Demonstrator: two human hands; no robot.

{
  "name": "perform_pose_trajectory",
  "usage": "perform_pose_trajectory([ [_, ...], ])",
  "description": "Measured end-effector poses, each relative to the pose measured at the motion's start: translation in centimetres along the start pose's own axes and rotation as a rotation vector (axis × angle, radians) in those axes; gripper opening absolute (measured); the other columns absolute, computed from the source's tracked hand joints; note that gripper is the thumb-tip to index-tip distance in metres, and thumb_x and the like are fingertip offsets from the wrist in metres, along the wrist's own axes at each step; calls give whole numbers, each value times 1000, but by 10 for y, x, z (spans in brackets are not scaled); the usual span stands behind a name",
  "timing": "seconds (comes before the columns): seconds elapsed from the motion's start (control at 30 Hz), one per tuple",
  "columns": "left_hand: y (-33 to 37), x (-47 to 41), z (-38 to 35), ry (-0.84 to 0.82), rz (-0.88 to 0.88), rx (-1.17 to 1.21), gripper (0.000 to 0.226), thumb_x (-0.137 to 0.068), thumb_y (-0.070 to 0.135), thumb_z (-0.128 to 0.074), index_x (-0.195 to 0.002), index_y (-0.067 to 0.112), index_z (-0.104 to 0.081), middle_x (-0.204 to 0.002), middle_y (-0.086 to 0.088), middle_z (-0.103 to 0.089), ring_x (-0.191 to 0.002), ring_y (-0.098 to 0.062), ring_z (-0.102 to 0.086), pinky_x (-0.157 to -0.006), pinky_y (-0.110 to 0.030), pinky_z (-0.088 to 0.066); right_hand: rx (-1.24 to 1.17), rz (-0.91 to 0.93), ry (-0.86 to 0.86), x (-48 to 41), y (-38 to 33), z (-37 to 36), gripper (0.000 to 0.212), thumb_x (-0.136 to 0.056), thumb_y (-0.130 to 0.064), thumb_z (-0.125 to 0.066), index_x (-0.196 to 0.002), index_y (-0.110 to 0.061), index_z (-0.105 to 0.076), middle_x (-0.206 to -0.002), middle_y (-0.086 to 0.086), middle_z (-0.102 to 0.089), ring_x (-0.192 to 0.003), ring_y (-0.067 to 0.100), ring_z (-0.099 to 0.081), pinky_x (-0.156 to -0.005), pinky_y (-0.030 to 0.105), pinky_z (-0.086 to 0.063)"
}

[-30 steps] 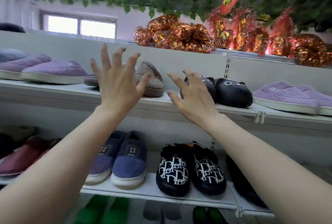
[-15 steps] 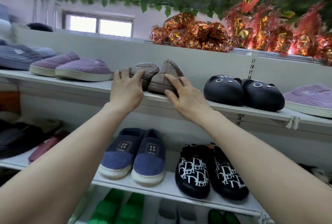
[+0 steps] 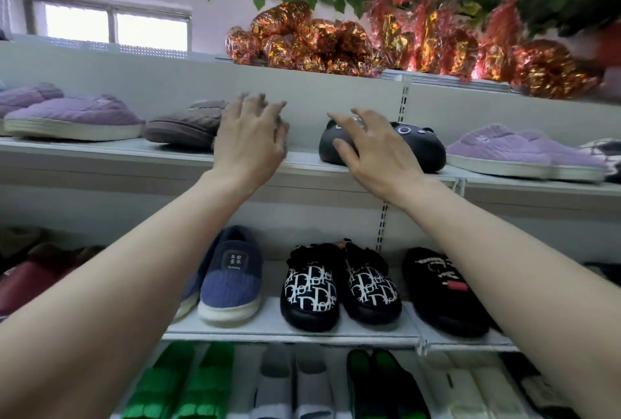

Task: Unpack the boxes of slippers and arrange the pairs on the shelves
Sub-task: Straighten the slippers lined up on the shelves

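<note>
Left grip: the left grip (image 3: 250,146) is released, its fingers spread and laid over the right slipper of the brown quilted pair (image 3: 184,126); it clasps nothing, and whether the palm presses down I cannot tell.
Right grip: the right grip (image 3: 373,153) is also unclenched, with fingers fanned across the top of the nearer slipper of the black cat-face pair (image 3: 423,150) and the thumb along its front edge.
Brown pair: it lies on the upper shelf (image 3: 100,154), soles down. One slipper is plainly seen and its mate is mostly hidden under the left grip.
Black pair: it is on the same shelf, apart from the brown pair with bare shelf between, and just beside the purple pair (image 3: 497,150) to its right.
Change: half a second ago both grips were on the brown pair. The right one has since crossed to the black pair, and the left has stayed.
Meaning: the brown pair looks settled. The step in hand is probably straightening or shifting the black pair, perhaps to even out the gap.
Next move: likely a light push or a clasp on the black slipper. It sits near the shelf lip, so a clumsy nudge could tip it off.
Farther out: another purple pair (image 3: 74,116) lies left of the brown. Blue slippers (image 3: 232,277) and a black-and-white lettered pair (image 3: 312,287) sit on the shelf below.
Boxes: none in view.
</note>
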State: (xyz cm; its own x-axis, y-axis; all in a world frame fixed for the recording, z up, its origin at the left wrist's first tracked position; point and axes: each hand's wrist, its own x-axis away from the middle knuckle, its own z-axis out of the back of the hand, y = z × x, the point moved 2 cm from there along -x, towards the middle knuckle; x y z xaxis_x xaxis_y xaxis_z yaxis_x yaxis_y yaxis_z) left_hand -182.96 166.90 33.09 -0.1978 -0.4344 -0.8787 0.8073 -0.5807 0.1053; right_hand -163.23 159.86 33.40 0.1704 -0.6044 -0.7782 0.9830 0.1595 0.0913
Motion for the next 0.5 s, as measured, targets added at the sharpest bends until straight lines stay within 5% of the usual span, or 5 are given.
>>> perform_pose_trajectory([
  [0.5,268,1,-94,-65,-246,152,49,-96,39,-50,-142,20,-44,-145,-9,-43,-135,-29,-35,-105,-41,-36,318,-242,-18,129,268,103,52,-99,-43,-40,-149,-29,-38,-144,20,-43,-135,39,-36,-109,47,-32],
])
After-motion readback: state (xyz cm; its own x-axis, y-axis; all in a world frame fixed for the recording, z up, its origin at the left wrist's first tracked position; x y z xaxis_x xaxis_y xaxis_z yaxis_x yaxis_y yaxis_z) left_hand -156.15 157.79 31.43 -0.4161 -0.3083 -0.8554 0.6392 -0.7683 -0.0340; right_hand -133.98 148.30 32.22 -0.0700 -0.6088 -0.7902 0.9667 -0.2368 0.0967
